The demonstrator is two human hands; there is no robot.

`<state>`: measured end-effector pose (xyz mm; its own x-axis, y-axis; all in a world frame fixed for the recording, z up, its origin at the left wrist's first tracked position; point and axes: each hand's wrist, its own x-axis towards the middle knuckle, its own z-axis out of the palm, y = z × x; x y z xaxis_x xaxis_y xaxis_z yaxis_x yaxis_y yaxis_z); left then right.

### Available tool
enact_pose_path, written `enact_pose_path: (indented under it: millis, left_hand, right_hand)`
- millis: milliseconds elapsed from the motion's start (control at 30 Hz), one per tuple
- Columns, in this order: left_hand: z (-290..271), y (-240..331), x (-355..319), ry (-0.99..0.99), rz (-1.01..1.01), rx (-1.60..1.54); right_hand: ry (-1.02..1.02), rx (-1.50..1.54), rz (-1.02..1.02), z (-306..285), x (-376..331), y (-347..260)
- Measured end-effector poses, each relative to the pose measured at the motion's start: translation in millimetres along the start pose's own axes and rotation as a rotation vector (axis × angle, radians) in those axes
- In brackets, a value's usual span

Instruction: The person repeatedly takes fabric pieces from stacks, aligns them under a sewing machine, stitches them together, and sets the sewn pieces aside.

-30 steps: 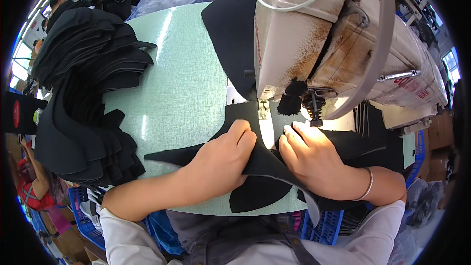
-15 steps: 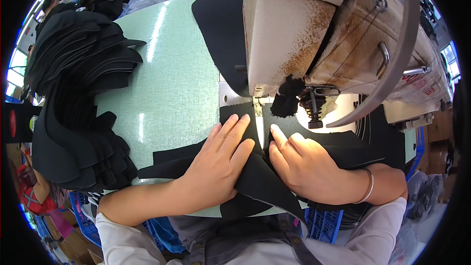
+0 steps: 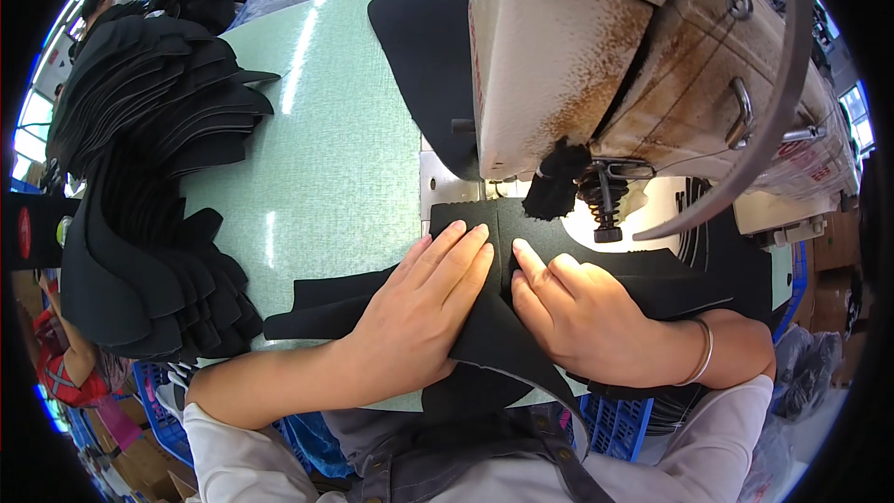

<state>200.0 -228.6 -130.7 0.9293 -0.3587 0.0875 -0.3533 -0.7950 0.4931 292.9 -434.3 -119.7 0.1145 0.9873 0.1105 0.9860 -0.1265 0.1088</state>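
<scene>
Two black fabric pieces lie under the sewing machine head (image 3: pixel 559 65), their edges meeting in a line below the needle area. On the left fabric piece (image 3: pixel 452 215) rests my left hand (image 3: pixel 414 307), open, its fingers stretched flat toward the machine. My right hand (image 3: pixel 582 317) presses on the right fabric piece (image 3: pixel 540 228), index finger extended beside the join and the other fingers loosely bent. It looks open, with no clear grip. A loose flap of black fabric (image 3: pixel 503 340) hangs between my hands over the table's front edge. The needle tip is hidden behind the machine head.
A tall stack of black cut pieces (image 3: pixel 158 177) stands at the left of the green table (image 3: pixel 317 158). Another black piece (image 3: pixel 424 56) lies behind the machine. Blue baskets (image 3: pixel 615 424) sit below the front edge. A person in red (image 3: pixel 65 363) is at far left.
The pale gap between the two fabric edges has closed, and the edges now touch. My left hand has shifted slightly right with its piece. My right hand has barely moved.
</scene>
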Motion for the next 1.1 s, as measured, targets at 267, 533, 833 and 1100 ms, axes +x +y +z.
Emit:
enact_pose_path:
  millis: [267,533,833,1100]
  left_hand:
    - [-4.5,-5.4,2.7,-0.028,0.009,0.03]
    - [-3.8,-14.6,9.2,-0.017,0.006,-0.013]
    - [-2.4,-20.7,12.6,-0.002,0.031,-0.049]
    - [-4.0,-23.1,10.8,-0.025,0.044,-0.035]
  right_hand:
    - [0.006,0.007,0.01,-0.4,3.3,3.1]
    - [0.035,0.012,0.032,3.4,6.8,9.0]
    - [0.05,-0.012,-0.014,6.2,7.8,13.9]
    - [0.077,0.05,0.014,4.2,7.1,13.3]
